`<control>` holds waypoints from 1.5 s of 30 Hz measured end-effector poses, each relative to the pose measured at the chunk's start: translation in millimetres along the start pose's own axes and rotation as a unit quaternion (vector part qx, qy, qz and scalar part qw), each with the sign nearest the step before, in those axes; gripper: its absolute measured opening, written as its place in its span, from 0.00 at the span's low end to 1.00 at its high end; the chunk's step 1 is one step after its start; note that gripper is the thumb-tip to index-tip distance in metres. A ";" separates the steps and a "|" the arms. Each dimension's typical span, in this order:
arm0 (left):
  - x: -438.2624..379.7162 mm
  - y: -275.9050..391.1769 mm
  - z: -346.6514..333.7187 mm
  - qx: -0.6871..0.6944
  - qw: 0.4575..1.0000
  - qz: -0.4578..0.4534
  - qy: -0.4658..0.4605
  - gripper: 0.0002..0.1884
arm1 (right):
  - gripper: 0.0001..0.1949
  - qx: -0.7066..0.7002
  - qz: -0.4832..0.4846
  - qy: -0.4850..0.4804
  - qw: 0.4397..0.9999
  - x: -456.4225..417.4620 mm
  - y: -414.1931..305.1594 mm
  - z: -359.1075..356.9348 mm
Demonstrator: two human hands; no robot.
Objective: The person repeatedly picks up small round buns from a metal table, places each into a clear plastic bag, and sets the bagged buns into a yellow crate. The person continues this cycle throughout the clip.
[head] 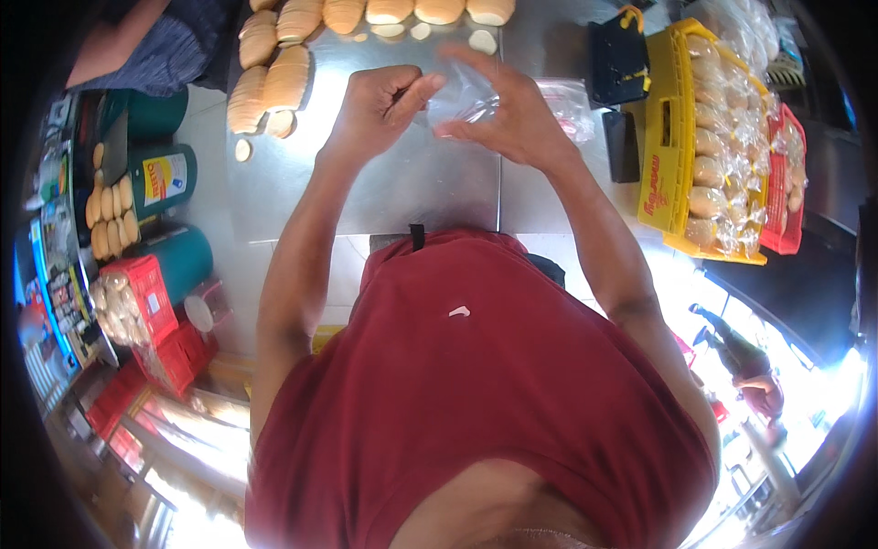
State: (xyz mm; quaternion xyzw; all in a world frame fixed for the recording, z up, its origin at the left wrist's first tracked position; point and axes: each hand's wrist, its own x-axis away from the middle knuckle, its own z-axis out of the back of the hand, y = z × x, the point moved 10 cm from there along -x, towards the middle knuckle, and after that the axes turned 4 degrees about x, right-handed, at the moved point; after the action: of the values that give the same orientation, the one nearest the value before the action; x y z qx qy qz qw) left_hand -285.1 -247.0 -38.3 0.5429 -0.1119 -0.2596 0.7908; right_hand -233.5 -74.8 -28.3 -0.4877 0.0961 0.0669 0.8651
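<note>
My left hand (381, 103), curled with the thumb against the bent fingers, is over a steel table (405, 189) at the near edge of a clear plastic bag (463, 96). Whether it pinches the bag does not show. On the bag's other side is my right hand (511, 113), its thumb and fingers spread around the plastic and slightly blurred. Beyond my hands, sliced bread loaves (300, 19) lie in a row along the table's far side. More sliced loaves (287, 77) lie at the left, with loose end slices (483, 42) beside them. Flat clear bags (566, 110) lie right of my right hand.
A dark phone (622, 147) and a black holder (617, 58) lie at the right, beside a yellow crate (669, 137) of bagged bread and a red crate (789, 185). A co-worker's arm (116, 41) shows upper left. Green drums (164, 175) and red crates (154, 295) stand left.
</note>
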 end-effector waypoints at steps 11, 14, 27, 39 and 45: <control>70.8 -44.7 72.9 0.066 0.991 0.058 0.102 0.24 | 0.20 -0.402 -0.225 -0.333 0.823 -17.7 -24.9 -154.1; 82.7 -66.1 82.2 0.034 0.986 0.137 0.088 0.18 | 0.20 -0.423 -0.286 -0.345 0.788 -13.4 -26.1 -169.4; 128.7 -127.1 85.3 0.240 0.939 0.214 0.125 0.11 | 0.13 -0.227 -0.263 -0.187 0.919 -12.9 4.8 -209.5; 155.4 -128.8 125.3 0.661 0.736 0.049 0.136 0.12 | 0.08 -0.535 -0.433 -0.163 0.707 -17.2 -19.1 -303.3; 206.5 -217.4 113.0 0.594 0.765 0.203 0.144 0.10 | 0.09 0.023 -0.134 -0.277 0.951 -77.9 -16.7 -331.4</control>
State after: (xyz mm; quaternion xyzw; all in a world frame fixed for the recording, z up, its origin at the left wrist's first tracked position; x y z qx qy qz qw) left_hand -226.2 -507.2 -215.7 0.8998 -0.2362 0.1060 0.3512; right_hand -339.2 -369.1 -164.0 -0.4380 -0.2118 0.0808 0.8699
